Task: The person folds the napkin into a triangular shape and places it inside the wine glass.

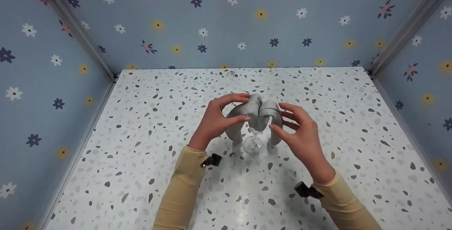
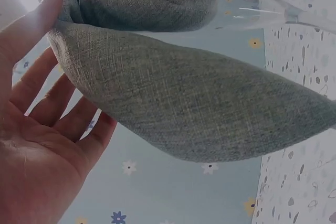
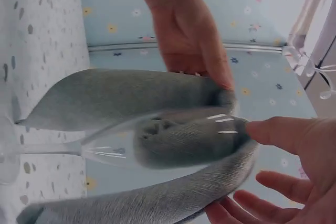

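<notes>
A grey cloth napkin point(image 1: 270, 107) is tucked into a clear stemmed glass point(image 3: 100, 148), its two ends folded over the rim and hanging down outside. The round foot point(image 1: 253, 145) of the glass shows on the table. My left hand point(image 1: 217, 119) holds the fold on the left, thumb at the rim and fingers behind the cloth. On the opposite side my right hand point(image 1: 305, 133) holds the other fold between thumb and fingers. Seen from the left wrist, the left flap point(image 2: 189, 98) hangs wide and tapers to a point. A rolled part of the napkin point(image 3: 178, 142) shows through the bowl.
The white speckled table point(image 1: 141, 173) spreads around the glass. Blue panels with flowers and butterflies point(image 1: 219, 22) enclose it at the back and both sides, with metal posts point(image 1: 81, 29) at the corners. A dark wrist camera point(image 1: 213, 159) sits on each sleeve.
</notes>
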Demonstrator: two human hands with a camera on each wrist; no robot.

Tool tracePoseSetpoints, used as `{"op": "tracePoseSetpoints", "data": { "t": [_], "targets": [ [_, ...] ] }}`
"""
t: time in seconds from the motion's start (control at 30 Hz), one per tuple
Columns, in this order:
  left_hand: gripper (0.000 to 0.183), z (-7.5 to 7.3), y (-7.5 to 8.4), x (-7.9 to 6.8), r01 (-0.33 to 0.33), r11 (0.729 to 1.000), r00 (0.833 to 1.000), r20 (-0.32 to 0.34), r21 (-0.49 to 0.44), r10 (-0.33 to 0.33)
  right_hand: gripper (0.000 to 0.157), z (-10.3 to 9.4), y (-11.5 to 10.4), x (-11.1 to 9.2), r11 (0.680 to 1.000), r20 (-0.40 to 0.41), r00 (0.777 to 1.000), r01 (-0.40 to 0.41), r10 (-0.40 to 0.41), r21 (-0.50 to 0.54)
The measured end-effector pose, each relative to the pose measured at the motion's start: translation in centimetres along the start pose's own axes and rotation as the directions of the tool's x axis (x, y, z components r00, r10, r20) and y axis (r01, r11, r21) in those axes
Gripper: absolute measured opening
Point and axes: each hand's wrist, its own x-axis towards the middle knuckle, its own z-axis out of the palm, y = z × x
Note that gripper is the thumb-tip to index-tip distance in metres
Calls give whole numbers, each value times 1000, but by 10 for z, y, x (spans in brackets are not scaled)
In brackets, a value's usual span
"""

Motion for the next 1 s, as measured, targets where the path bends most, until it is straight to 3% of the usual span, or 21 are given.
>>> {"op": "tracePoseSetpoints", "data": {
  "t": [0.2,0.43,0.57,0.77,1.0],
  "targets": [
    [34,9,-2,-3,-52,999,997,-52,9,53,53,9,13,14,999,35,999,8,-10,47],
    [33,20,-1,-8,-83,993,977,-187,87,98,54,1,29,38,986,194,981,-19,-14,164],
    [34,26,-2,-7,-95,991,970,-217,95,113,54,-6,41,50,982,255,966,-13,-37,190],
    [34,25,-6,-10,-108,994,973,-202,10,108,55,-17,62,53,994,307,951,11,-45,112],
    [17,18,-11,-16,-75,996,975,-214,-41,65,50,-24,51,50,990,250,963,118,-95,-80]
  ]
}}
